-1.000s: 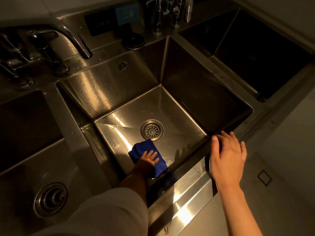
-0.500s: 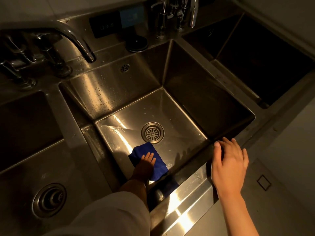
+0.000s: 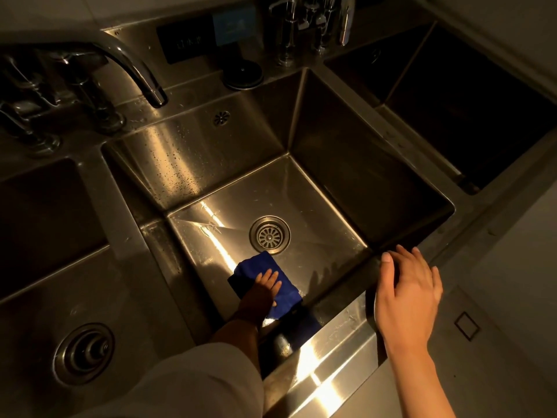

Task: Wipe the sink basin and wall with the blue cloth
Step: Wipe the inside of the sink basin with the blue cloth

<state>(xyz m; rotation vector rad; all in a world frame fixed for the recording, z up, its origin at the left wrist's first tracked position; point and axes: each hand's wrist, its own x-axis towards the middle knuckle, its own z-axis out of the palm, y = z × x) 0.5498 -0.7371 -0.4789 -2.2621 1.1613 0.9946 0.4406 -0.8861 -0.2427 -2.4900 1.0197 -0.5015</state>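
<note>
Left hand flat on the cloth at the basin floor, right hand braced on the rim.

The left hand (image 3: 261, 292) presses the blue cloth (image 3: 265, 283) onto the sink basin (image 3: 316, 206) floor, fingers extended and slightly apart, likely to spread pressure; the drain (image 3: 270, 235) lies just beyond its fingertips. The right hand (image 3: 407, 294) rests open, fingers spread, on the front rim (image 3: 340, 324), probably steadying the reach. The back wall (image 3: 180, 164) beyond shows droplets, seemingly unwiped.
</note>
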